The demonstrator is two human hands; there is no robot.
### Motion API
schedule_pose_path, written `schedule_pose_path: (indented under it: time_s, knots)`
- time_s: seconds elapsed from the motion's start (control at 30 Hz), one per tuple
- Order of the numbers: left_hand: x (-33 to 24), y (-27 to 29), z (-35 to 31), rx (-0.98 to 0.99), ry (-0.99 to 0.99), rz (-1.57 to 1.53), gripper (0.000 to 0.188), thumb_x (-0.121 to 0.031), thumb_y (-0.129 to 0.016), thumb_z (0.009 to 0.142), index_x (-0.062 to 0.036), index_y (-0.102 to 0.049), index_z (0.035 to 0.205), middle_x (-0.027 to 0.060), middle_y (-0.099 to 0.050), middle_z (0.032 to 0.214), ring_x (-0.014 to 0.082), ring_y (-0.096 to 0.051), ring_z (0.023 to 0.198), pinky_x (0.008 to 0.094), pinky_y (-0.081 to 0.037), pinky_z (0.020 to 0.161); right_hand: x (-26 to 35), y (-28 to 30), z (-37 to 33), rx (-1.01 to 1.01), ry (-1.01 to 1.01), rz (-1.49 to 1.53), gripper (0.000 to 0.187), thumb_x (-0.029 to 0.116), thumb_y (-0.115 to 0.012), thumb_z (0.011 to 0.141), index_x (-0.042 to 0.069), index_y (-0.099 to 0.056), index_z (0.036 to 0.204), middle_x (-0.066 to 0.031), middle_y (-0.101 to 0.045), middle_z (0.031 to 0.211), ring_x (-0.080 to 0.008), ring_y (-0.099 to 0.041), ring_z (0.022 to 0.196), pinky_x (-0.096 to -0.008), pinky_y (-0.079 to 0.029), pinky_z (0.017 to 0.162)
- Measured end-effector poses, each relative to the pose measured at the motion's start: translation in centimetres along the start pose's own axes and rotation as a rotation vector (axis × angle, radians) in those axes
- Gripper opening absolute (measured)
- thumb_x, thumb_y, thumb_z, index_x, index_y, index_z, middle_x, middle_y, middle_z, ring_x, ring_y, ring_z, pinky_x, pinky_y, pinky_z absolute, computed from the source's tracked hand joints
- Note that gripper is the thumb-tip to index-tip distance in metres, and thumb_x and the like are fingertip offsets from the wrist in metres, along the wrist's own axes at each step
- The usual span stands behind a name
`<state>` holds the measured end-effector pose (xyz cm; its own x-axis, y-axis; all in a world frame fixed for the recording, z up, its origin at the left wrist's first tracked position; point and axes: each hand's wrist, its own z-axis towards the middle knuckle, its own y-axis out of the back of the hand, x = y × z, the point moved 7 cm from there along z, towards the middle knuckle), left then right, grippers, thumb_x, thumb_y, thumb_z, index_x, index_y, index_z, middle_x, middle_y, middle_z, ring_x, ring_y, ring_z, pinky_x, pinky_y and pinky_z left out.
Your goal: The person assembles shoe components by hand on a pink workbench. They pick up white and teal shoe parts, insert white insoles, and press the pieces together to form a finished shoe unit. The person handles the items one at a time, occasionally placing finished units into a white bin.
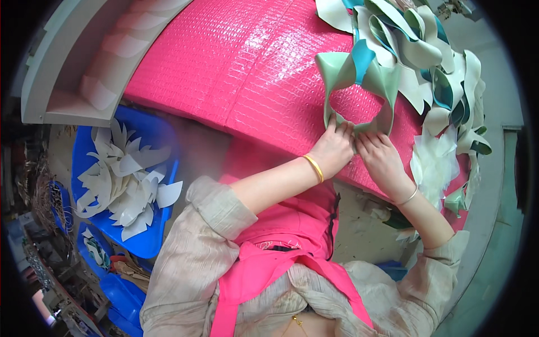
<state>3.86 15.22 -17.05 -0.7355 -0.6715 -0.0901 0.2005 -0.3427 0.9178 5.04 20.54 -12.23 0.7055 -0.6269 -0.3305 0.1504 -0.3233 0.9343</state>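
Note:
A pale green, flexible sheet piece (384,81) with a teal inner side is bent into a loop over the pink table. The near edge of that loop is pinched between the fingers of my left hand (334,149), which has a gold-coloured bangle at the wrist. My right hand (383,163) grips the same edge just to the right, its fingertips close beside the left ones. Both sets of fingertips are partly hidden behind the hands and the edge. The loop's far side stands up, showing a teal patch at its top.
The table (241,67) has a shiny pink quilted cover. Pale green and teal curved pieces (432,56) heap up at its far right, with translucent whitish sheets (435,160) nearer. A blue tray (149,241) of white petal-shaped pieces (126,174) sits left, below a whitish open-fronted box (67,115).

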Motion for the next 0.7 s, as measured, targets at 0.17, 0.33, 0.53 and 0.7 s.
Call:
schedule_pose_path:
  time_s: [0.17, 0.33, 0.53, 0.7]
  knots:
    - [2.3, 0.7, -1.5, -0.084, 0.015, -0.237, 0.032, -0.011, -0.048, 0.075, 0.0035, -0.055, 0.102, 0.0167, -0.053, 0.114, 0.0261, -0.048, 0.110, 0.0390, -0.036, 0.097, -0.1, -0.2, -0.3, -0.019, 0.037, -0.016, 0.023, 0.010, -0.051, 0.072, -0.002, -0.057, 0.090, -0.0135, -0.060, 0.093, -0.0209, -0.055, 0.094, -0.0304, -0.038, 0.089]
    - [2.9, 1.9, -1.5, -0.064, 0.051, -0.316, 0.044, -0.016, -0.054, 0.070, 0.0039, -0.051, 0.110, 0.0151, -0.052, 0.113, 0.0266, -0.048, 0.107, 0.0369, -0.037, 0.094, 0.7, -0.9, 1.4, 0.211, 0.066, -0.070, 0.012, 0.012, -0.054, 0.068, 0.003, -0.061, 0.073, -0.0073, -0.059, 0.072, -0.0177, -0.055, 0.078, -0.0276, -0.039, 0.078]
    - [1.9, 1.4, -0.6, -0.019, 0.146, -0.324, 0.054, -0.029, -0.061, 0.067, -0.0035, -0.053, 0.114, 0.0079, -0.051, 0.108, 0.0214, -0.045, 0.104, 0.0371, -0.035, 0.088, 0.4, -1.5, 1.4, 0.310, 0.073, -0.059, 0.011, 0.011, -0.053, 0.068, 0.004, -0.060, 0.074, -0.0071, -0.058, 0.072, -0.0175, -0.054, 0.078, -0.0280, -0.039, 0.078]
    - [-0.7, 1.0, 0.9, 0.042, 0.045, 0.142, 0.034, -0.027, -0.053, 0.072, -0.0039, -0.063, 0.097, 0.0095, -0.052, 0.105, 0.0272, -0.045, 0.105, 0.0458, -0.030, 0.096, -0.7, -0.5, 1.3, 0.187, 0.059, -0.030, 0.015, 0.010, -0.054, 0.068, 0.002, -0.062, 0.077, -0.0096, -0.061, 0.078, -0.0203, -0.056, 0.082, -0.0302, -0.040, 0.080]
